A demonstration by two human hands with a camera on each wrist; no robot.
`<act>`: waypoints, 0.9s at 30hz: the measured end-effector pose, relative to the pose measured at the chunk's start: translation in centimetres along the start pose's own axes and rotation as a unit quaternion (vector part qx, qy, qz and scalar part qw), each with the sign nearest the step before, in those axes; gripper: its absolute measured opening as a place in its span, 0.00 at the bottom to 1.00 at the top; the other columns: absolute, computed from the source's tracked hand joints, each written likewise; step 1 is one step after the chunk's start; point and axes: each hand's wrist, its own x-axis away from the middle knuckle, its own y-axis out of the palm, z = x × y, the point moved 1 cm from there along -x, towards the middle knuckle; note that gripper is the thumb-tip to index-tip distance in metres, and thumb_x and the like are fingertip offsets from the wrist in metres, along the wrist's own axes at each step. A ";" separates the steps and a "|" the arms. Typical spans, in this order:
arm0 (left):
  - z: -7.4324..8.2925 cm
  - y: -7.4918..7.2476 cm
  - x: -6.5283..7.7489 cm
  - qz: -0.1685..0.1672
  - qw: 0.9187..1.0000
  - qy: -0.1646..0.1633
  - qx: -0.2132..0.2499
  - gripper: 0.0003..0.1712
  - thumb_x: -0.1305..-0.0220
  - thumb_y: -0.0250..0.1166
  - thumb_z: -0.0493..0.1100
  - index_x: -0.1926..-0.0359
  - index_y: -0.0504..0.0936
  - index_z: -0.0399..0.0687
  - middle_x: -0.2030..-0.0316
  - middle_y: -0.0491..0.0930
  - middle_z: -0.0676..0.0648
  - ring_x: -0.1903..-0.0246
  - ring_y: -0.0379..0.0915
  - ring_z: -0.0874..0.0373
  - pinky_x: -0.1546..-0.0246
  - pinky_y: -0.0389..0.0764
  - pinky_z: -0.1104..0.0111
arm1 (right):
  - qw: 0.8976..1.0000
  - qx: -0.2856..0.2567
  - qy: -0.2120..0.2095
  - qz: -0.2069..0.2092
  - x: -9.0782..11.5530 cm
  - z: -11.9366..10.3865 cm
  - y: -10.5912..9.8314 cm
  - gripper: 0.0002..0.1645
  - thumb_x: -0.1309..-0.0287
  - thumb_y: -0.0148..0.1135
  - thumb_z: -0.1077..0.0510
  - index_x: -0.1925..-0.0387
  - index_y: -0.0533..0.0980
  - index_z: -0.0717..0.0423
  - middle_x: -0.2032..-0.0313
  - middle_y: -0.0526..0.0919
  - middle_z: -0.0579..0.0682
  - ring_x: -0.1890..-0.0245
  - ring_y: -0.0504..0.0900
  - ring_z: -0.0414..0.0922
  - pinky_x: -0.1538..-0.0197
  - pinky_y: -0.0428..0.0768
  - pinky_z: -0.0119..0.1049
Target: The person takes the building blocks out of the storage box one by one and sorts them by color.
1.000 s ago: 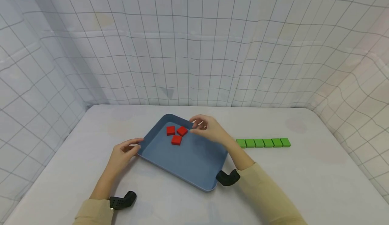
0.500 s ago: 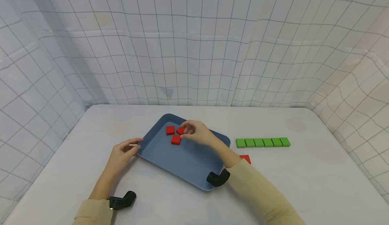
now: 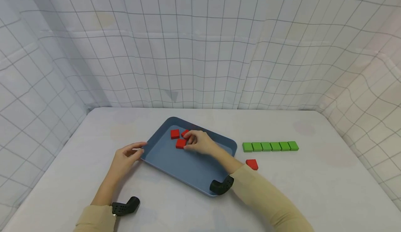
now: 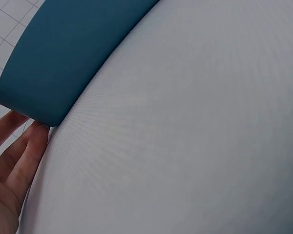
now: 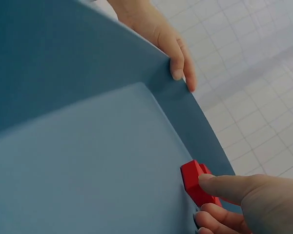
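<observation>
The blue tray [image 3: 175, 169] lies askew on the table, its left corner gripped by my left hand [image 3: 125, 159]. In the left wrist view, fingers [image 4: 29, 151] bear on the tray's underside edge. Several small red blocks are around: a left one [image 3: 175, 134], a front one [image 3: 180, 143] and a back one [image 3: 185, 133] inside the tray. My right hand [image 3: 202, 143] pinches the front block at its right side. In the right wrist view, its thumb [image 5: 224, 185] overlaps a red block [image 5: 195, 183], and the far side of that grip is hidden.
A row of several green blocks [image 3: 266, 146] stands on the table right of the tray. A single red block [image 3: 252, 164] lies just in front of the row, beside my right sleeve [image 3: 266, 197]. A white gridded curtain [image 3: 203, 51] hangs behind the table.
My right hand has moved left and toward me, from the tray's far rim to the front red block. The red block outside the tray has come into view. My left hand stays put.
</observation>
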 end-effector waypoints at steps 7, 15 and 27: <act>0.0 0.1 0.0 0.000 1.000 0.004 0.013 0.17 0.36 0.57 0.36 0.48 0.76 0.34 0.53 0.75 0.41 0.64 0.74 0.70 0.68 0.80 0.73 | 0.999 0.009 0.006 0.030 -0.3 -0.1 1.0 0.20 0.53 0.69 0.61 0.57 0.76 0.64 0.74 0.77 0.51 0.79 0.70 0.36 0.75 0.70 0.24; 0.2 0.1 0.0 0.001 1.000 0.001 0.011 0.17 0.37 0.57 0.37 0.48 0.76 0.35 0.52 0.76 0.39 0.63 0.75 0.69 0.68 0.80 0.73 | 0.999 0.005 0.018 0.045 -0.3 0.1 1.3 0.20 0.55 0.71 0.61 0.59 0.76 0.63 0.73 0.77 0.52 0.80 0.70 0.35 0.75 0.70 0.24; -0.1 -0.1 0.0 -0.003 1.000 0.008 0.004 0.17 0.36 0.57 0.38 0.48 0.76 0.35 0.56 0.76 0.57 0.64 0.75 0.71 0.68 0.80 0.73 | 0.999 -0.017 0.012 0.046 -0.2 -0.1 1.1 0.18 0.55 0.69 0.64 0.59 0.76 0.65 0.71 0.78 0.56 0.78 0.72 0.36 0.74 0.72 0.24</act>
